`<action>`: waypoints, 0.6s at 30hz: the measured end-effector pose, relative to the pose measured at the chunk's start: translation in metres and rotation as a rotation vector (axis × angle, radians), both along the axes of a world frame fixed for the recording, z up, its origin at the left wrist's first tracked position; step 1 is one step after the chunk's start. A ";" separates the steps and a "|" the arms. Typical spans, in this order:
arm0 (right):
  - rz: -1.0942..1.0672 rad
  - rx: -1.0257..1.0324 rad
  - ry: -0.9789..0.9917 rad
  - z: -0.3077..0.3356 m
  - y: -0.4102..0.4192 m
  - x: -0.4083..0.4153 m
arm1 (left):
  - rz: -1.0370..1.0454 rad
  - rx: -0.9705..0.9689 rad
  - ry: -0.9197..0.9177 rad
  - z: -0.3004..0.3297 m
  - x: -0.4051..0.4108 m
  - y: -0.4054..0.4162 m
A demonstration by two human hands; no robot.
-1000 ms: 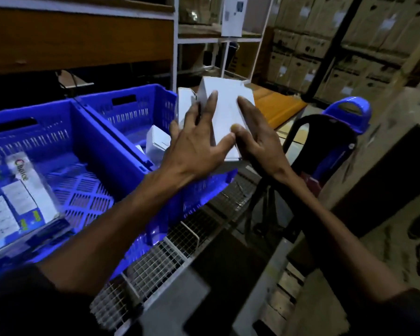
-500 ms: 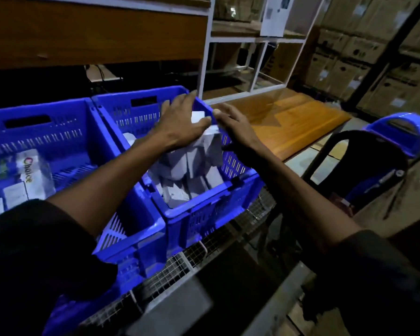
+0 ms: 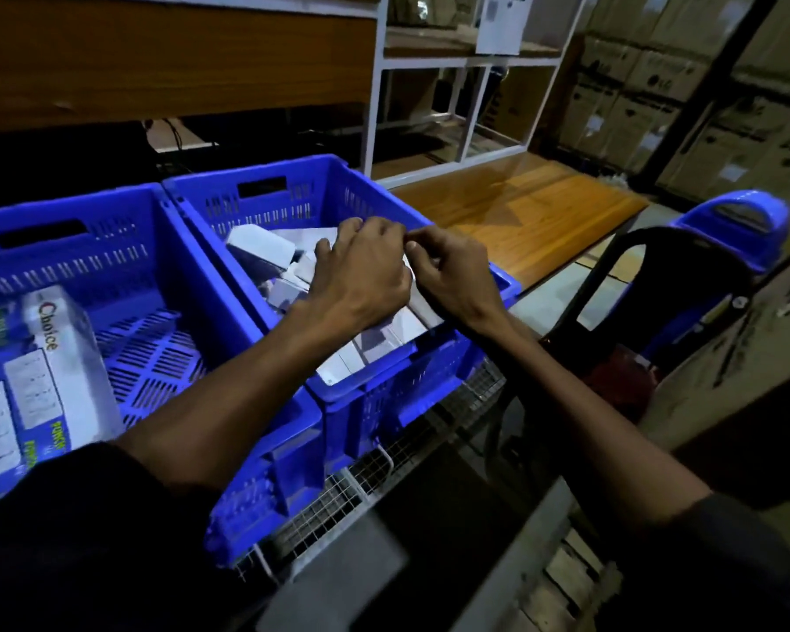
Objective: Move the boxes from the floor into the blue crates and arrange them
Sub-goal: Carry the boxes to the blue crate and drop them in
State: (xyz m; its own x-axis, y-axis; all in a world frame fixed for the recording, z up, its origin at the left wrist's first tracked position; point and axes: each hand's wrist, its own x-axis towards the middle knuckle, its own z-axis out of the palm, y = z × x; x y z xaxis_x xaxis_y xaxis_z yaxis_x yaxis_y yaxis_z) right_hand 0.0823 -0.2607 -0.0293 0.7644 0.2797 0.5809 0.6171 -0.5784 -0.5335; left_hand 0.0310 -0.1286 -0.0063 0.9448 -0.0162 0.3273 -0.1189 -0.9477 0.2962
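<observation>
Right now both hands are down inside the right blue crate (image 3: 429, 358), over a heap of white boxes (image 3: 384, 330) that lie against its near wall and across its floor. The left hand (image 3: 361, 271) has its fingers curled down onto the top of the pile, knuckles up; whether they actually grip a box or only press on it I cannot tell. The right hand (image 3: 452, 275) sits just beside it, touching at the fingertips, with its fingers bent in and apparently pinching the edge of a white box by the crate's right wall. One more white box (image 3: 258, 246) lies tilted toward the far left corner. The left blue crate (image 3: 87, 212) stands touching the first and holds a "Choice" box (image 3: 60, 358) and other printed packs at its near left side. Both crates rest on a wire mesh bench (image 3: 338, 504). A dark chair with a blue back (image 3: 730, 221) stands to the right, with stacked cartons (image 3: 657, 84) behind
</observation>
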 end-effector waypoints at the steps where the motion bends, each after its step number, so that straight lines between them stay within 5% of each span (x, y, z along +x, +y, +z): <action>1: -0.030 -0.007 -0.037 -0.002 -0.003 -0.008 | -0.017 0.005 -0.013 -0.001 -0.005 -0.003; 13: -0.283 -0.166 -0.300 -0.037 -0.047 -0.125 | -0.219 0.107 -0.179 -0.048 -0.091 -0.043; 18: -0.427 -0.241 -0.217 -0.087 -0.087 -0.192 | -0.371 0.078 -0.157 -0.092 -0.147 -0.070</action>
